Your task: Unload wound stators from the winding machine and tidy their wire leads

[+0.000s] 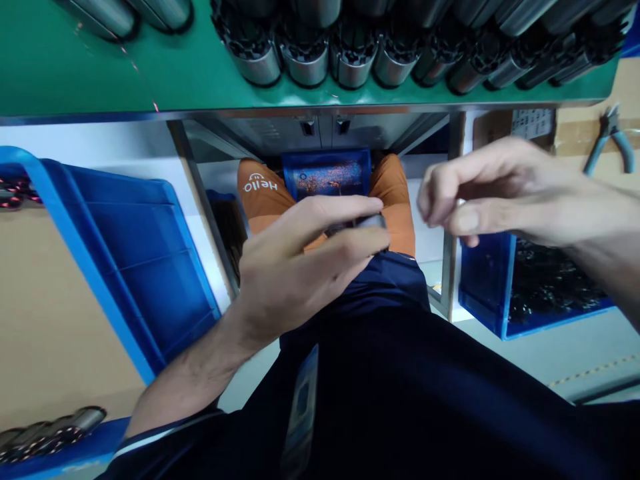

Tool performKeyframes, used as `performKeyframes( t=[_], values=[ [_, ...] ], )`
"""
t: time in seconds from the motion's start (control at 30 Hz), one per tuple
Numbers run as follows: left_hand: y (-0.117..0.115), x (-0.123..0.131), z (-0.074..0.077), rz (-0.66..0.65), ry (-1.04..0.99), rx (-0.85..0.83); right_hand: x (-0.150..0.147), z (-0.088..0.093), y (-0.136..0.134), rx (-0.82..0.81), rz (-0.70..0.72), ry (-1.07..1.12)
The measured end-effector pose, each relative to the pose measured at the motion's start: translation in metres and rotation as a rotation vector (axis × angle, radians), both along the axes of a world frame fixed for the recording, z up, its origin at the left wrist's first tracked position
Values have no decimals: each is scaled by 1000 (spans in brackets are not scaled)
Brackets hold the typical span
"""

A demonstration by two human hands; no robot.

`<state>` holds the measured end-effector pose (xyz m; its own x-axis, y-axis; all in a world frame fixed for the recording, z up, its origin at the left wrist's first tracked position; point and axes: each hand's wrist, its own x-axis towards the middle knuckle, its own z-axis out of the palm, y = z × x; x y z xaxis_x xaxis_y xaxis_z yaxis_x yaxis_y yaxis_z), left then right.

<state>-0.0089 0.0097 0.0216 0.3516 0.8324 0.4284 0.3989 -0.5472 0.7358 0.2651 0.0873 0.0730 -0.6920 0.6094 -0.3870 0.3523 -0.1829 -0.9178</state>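
Head | left hand (300, 267) grips part (373, 221) (near bench edge (300, 115)) | right hand (505, 193) apart

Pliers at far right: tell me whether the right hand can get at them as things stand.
Probably yes. The pliers lie in the open on cardboard beyond the right hand, with nothing between them. Its fingers are curled, though; whether they pinch something is unclear.
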Motion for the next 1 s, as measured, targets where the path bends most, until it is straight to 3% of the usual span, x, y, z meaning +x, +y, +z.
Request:
performKeyframes(
  t=[0.1, 0.17, 0.2, 0.33, 0.37, 0.43, 0.5, 0.67, 0.77, 0.83, 1.0],
  values=[
    [3, 2, -4, -22, 11, 332, 0, -20, -5, -238, -50, -22],
    [3, 2, -5, -86, 35, 490, -6, -28, -13, -220, -104, -7],
    [3, 2, -5, -99, 48, 469, -9, -29, -18, -160, -118, 0],
    [0, 4, 0, -63, -2, -127, -17, -14, -26, 257, -11, -75],
    [0, 4, 0, -64, -22, -229, -16, -8, -25, 327, 12, -99],
    [1, 5, 1, -84, -44, -276, -9, -1, -19, 362, 26, -103],
    [3, 5, 1, -99, -50, -185, 0, 1, -11, 262, 12, -52],
    [7, 6, -2, 10, -22, 48, 8, -20, -4, -257, 42, 32],
    [10, 7, -4, -118, -37, 45, 0, -28, -13, -344, 144, -15],
    [10, 7, -6, -153, -27, 8, -6, -23, -19, -188, 140, -60],
    [3, 4, -4, -25, 57, -57, -7, 11, -20, 318, 49, -205]
  ],
)
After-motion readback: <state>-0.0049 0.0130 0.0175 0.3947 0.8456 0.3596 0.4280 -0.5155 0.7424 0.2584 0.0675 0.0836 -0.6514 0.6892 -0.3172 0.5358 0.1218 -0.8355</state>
